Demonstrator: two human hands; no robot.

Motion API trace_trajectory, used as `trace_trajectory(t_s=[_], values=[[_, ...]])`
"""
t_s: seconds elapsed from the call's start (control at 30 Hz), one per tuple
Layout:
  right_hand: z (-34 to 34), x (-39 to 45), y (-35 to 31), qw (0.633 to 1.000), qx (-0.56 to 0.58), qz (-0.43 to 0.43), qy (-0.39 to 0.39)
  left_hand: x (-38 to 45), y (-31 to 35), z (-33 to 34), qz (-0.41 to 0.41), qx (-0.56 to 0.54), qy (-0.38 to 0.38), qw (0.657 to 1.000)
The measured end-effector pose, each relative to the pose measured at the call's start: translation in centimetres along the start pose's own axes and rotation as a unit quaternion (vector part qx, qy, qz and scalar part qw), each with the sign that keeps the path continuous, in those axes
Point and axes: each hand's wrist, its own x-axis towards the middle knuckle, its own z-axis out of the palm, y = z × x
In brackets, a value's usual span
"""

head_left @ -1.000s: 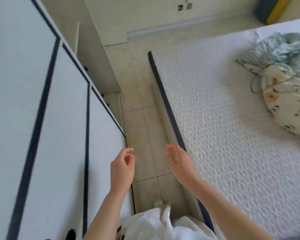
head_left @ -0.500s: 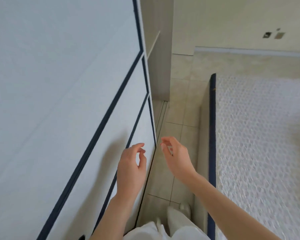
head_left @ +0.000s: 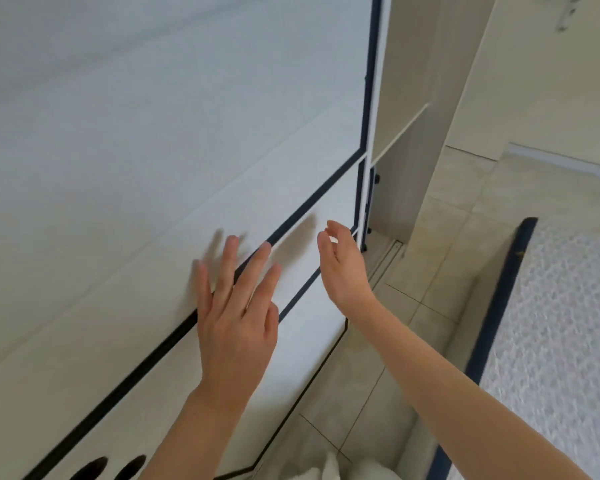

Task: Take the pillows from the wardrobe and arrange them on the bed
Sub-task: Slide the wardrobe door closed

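You stand on a beige tiled floor in soft, even light, with a cream wall ahead. A metal sliding track runs along the tiles near its foot.

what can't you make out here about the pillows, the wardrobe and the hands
Head view:
- Pillows: none visible; the wardrobe door covers whatever is behind it.
- Left hand: fingers spread at the door; actual contact can't be told.
- Right hand: seen edge-on, empty, near the door's edge.
- Bed: mostly cut off by the right edge, and blurred.
- Open shelf section: only a narrow strip shows.
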Motion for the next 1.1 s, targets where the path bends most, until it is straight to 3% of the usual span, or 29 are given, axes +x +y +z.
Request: trace_trajectory(t_s=[0.13,0.27,0.37,0.6,1.1], values=[[1.1,2.2,-1.0,0.999,0.028,0.008,-0.046,0.3,-0.6,1.3,-0.003,0.129,-0.035,0.991],[2.4,3.6,-1.5,0.995,0.057,0.012,-0.076,0.1,-1.0,2.9,0.01,0.287,-0.072,0.955],[3.1,4.4,-1.3,0.994,0.069,0.027,-0.082,0.3,-1.2,3.9,0.021,0.342,-0.087,0.936],[1.5,7.3,-0.4,0.994,0.087,0.03,-0.051,2.8,0.2,6.4,0.028,0.367,-0.111,0.923],[-4.5,15.4,0.6,0.998,0.062,0.025,-0.005,9.7,3.8,14.0,0.038,0.316,-0.113,0.941]])
